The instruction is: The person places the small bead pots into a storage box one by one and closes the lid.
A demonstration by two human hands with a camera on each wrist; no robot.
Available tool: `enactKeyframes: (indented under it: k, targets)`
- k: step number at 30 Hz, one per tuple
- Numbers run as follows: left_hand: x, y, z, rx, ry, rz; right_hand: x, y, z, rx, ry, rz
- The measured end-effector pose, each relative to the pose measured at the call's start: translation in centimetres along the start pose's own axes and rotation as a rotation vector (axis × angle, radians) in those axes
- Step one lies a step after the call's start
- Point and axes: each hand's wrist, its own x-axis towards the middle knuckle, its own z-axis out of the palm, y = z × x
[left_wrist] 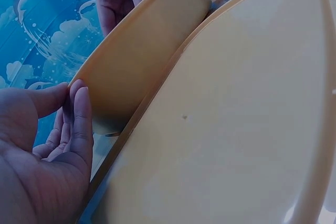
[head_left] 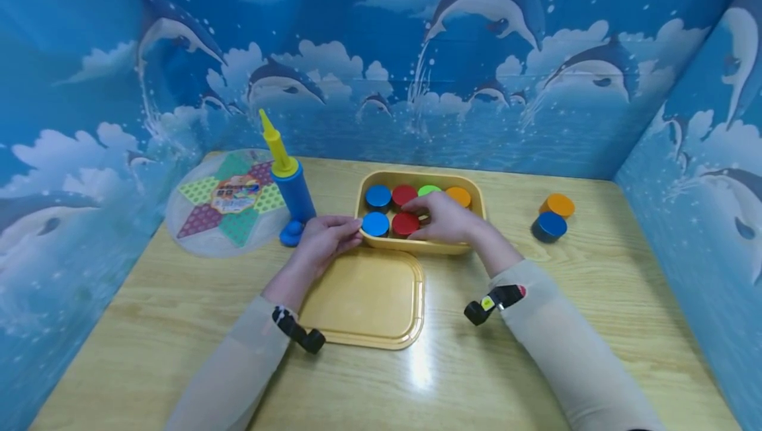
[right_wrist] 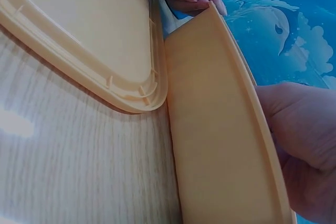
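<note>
A yellow box (head_left: 423,245) holds small round tubs with coloured tops, among them a blue tub (head_left: 376,224), a green tub (head_left: 428,190) and an orange tub (head_left: 458,196). At its front left corner, my left hand (head_left: 330,238) pinches the rim between thumb and fingers. My right hand (head_left: 445,219) reaches in over the front wall, its thumb and fingers around the right side of the front red tub (head_left: 405,225). The right palm hides the box's front right part. In the right wrist view the box wall (right_wrist: 220,124) covers the right fingertips.
A yellow lid (head_left: 369,299) lies in front of the box. To the left stands a blue pump (head_left: 294,193) with a yellow nozzle, beside a round patterned board (head_left: 205,219). Farther right sit another orange tub (head_left: 557,205) and a dark blue tub (head_left: 549,227). Dolphin-printed sheets enclose the table.
</note>
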Motion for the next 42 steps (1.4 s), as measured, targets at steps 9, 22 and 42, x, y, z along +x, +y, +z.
enactKeyframes:
  k: [9,22,42]
  targets:
    - [-0.1,0.0,0.1,0.009,0.009,-0.003,0.0,0.4,0.3,0.037,-0.02,0.003]
    - [-0.3,0.0,0.3,0.009,0.015,0.007,0.0,0.2,0.5,0.092,-0.003,0.011]
    - [-0.1,0.0,0.3,0.016,0.032,0.006,-3.0,0.2,-2.3,0.147,0.066,-0.031]
